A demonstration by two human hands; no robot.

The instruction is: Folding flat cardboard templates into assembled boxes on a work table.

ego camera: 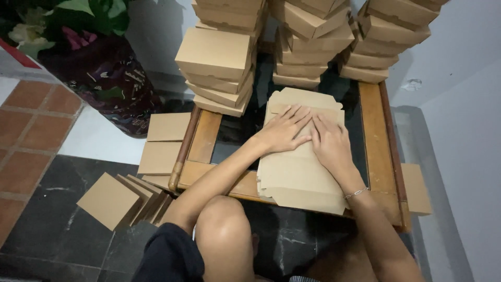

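**Two flat hands on a sheet of cardboard**

Nearest the camera, a bare knee (225, 230) rises above the dark stone floor (57, 245). To the left of it, a fan of flat brown cardboard pieces (117, 201) leans on that floor beside the counter (377, 130), a low one with a wooden frame and a dark glass top.

On the counter lies a flat, unfolded cardboard box blank (297, 172), its near edge hanging just over the wooden rim. Both hands rest on its middle. The left hand (284, 130) lies palm down with fingers spread and straight, gripping nothing. The right hand (330, 143) lies just beside it, also flat and open, palm pressed to the cardboard; their fingertips almost meet. A thin bracelet (356, 193) circles the right wrist.

More flat brown pieces (166, 141) lie on the floor just left of the counter.

Farther back, tall stacks of folded brown boxes (219, 57) stand along the counter's far side, some tilted. At the far left, a dark patterned pot (104, 78) holds green leaves.
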